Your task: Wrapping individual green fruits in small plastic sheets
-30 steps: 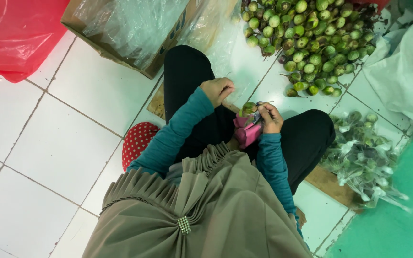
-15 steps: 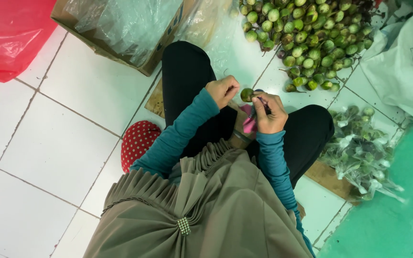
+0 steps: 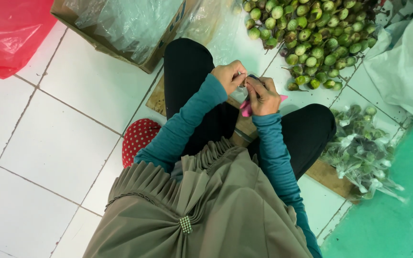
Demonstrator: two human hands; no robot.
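Head view: at upper centre both hands meet over the lap. The left hand pinches something small and hidden; the right hand is closed on a pink tool. With fingers this close, a slip of the tool could nick them. The green fruit pile lies upper right on the floor.

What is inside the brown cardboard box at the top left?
The brown cardboard box holds crumpled clear plastic bags or sheeting that fill its opening. Anything beneath the plastic is covered and cannot be seen. Its far end runs out of the frame.
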